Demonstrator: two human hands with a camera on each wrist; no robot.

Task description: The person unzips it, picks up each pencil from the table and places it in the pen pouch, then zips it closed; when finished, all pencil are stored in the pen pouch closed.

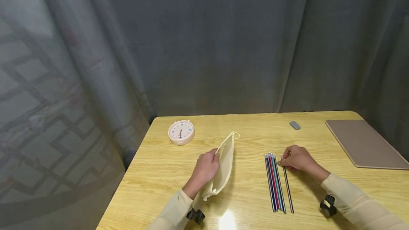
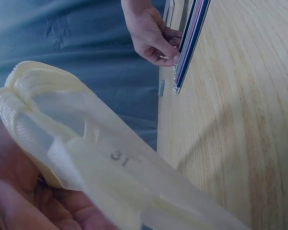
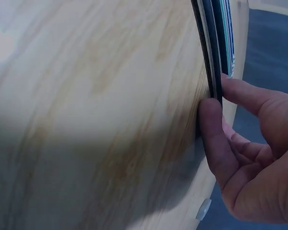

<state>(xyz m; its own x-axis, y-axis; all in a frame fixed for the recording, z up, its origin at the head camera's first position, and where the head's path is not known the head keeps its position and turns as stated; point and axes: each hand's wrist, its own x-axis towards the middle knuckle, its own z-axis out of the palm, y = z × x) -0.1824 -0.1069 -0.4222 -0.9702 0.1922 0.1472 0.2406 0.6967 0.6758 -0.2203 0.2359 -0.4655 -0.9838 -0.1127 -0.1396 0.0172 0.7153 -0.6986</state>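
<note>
A pale yellow zip pouch with a ring on its zip pull is held up over the table, its mouth parted. My left hand grips it by one edge; the left wrist view shows "31" printed on the translucent pouch. Right of the pouch lies a row of several slim pencils, dark blue, red and teal, with pale far ends. Beside that row, my right hand pinches the far end of a single dark pencil between thumb and fingers. The right wrist view has the fingertips against it.
A round pink-rimmed clock lies at the back left. A small grey block like an eraser sits at the back right, with a brown flat board farther right. Grey curtains hang behind the wooden table.
</note>
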